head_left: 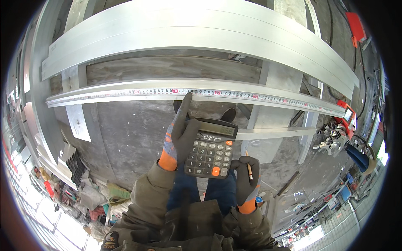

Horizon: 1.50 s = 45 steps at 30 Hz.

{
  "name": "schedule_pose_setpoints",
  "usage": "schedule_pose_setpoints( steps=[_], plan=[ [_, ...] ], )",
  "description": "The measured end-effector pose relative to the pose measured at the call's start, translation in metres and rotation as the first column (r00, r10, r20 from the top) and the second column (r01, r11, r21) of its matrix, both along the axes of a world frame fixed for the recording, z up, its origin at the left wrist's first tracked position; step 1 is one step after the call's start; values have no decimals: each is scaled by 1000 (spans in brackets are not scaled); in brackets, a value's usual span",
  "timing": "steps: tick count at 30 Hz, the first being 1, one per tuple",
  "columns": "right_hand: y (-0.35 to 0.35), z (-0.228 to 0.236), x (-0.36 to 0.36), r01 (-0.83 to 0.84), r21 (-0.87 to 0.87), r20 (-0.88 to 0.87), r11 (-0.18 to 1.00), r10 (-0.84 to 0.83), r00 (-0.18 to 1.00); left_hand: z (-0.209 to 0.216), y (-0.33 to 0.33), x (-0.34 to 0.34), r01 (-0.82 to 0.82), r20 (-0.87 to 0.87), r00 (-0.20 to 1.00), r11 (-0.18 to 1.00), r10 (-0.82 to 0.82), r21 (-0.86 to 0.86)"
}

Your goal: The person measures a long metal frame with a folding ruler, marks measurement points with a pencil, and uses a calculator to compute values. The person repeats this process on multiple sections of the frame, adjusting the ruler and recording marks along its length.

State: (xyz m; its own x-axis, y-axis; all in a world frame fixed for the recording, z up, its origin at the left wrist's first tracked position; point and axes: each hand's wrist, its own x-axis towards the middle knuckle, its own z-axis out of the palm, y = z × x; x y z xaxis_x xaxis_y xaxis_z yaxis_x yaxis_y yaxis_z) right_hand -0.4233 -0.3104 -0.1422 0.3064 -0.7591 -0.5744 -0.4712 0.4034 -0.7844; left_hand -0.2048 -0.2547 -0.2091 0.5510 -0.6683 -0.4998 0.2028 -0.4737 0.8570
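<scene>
My left hand (183, 138), in a dark grey glove with an orange cuff, holds a black calculator (212, 154) by its left side. Its index finger stretches up to the pulled-out blade of a tape measure (197, 92). The blade runs along a long silver metal bar (125, 103), and its red case (346, 117) sits at the bar's right end. A pencil (250, 168) is between the fingers of my right hand (246, 180), gloved alike, beside the calculator's lower right corner. The calculator faces up with digits on its display.
Beyond the bar, wide silver profiles (201, 33) lie across metal supports (276, 96). At the right is a pile of cut metal pieces (333, 138). Stacked dark angled pieces (75, 167) and bags (90, 196) lie at the left. My shoes (228, 115) show under the bar.
</scene>
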Motion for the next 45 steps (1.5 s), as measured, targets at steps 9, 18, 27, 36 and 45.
schedule_pose_setpoints(
  steps=[9,18,27,36,45],
  plan=[
    [-7,-4,-8,-36,-40,-31,999,35,999,-1,-1,-2,-17,-5,1000,1000,17,-7],
    [-3,-9,-10,-27,-48,-27,998,26,999,-1,0,-1,-6,-22,1000,1000,7,13],
    [0,-9,-10,49,33,13,998,-50,999,-2,-1,-1,-16,-5,1000,1000,16,-12],
    [-1,-9,-10,13,18,-4,1000,-12,1000,1,-1,0,1,-27,1000,1000,0,22],
    [-1,-11,-12,-18,-8,-18,1000,18,1000,1,-1,0,-11,-49,999,1000,12,12]
  ],
)
